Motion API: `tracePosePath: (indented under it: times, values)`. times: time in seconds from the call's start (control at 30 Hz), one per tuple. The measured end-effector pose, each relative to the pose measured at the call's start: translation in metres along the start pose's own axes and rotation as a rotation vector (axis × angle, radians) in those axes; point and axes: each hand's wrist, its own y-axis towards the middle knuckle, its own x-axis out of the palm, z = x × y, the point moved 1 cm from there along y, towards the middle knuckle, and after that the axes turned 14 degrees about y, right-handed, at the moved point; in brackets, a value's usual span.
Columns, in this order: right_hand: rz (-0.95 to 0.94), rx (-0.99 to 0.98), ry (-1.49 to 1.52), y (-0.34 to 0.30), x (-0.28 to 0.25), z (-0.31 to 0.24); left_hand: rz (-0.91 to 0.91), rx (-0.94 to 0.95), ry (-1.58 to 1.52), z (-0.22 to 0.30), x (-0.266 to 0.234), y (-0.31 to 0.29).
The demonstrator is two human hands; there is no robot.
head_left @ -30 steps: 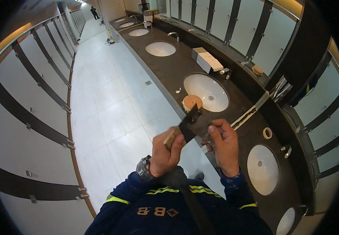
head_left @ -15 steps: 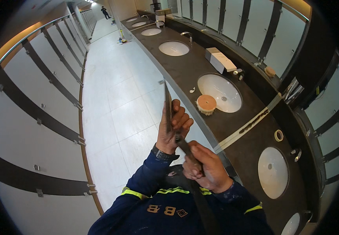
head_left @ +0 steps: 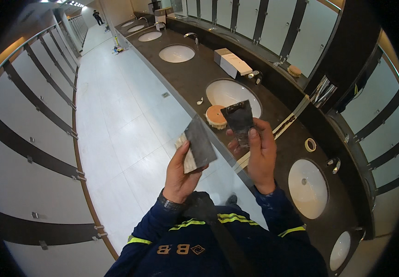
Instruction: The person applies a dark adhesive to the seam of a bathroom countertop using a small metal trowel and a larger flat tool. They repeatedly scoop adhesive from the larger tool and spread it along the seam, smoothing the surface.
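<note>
My left hand [head_left: 181,173] grips a flat scraper [head_left: 198,144] with a dark, dirty blade and a pale handle, held up at chest height. My right hand [head_left: 258,154] holds a second, smaller dark scraper blade [head_left: 239,119] upright between thumb and fingers. The two blades are apart, side by side, just off the front edge of the dark counter [head_left: 195,76]. A round orange sponge pad [head_left: 216,116] lies on the counter by the nearest large white basin [head_left: 232,94], just behind my right hand's blade.
The long dark counter carries several white basins [head_left: 176,53], a white box [head_left: 232,64], a tape roll [head_left: 310,145] and taps [head_left: 333,165]. Cubicle doors [head_left: 29,120] line the left side of a pale tiled floor [head_left: 116,106]. A person [head_left: 98,17] stands far down the aisle.
My hands have separated: the tools were pressed together half a second ago, and now each hand holds its own blade apart. The view has shifted nearer to the counter.
</note>
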Motion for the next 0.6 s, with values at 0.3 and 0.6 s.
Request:
tracePosePath:
  times: [0.3,0.6]
  values:
    - [-0.425,-0.237,-0.543,0.005,-0.078,-0.008,-0.124,-0.028,0.132,-0.035,0.048,0.035]
    - [-0.029,0.195,-0.931,0.053,-0.323,0.08,0.0,0.14,0.069,-0.043,0.036,0.08]
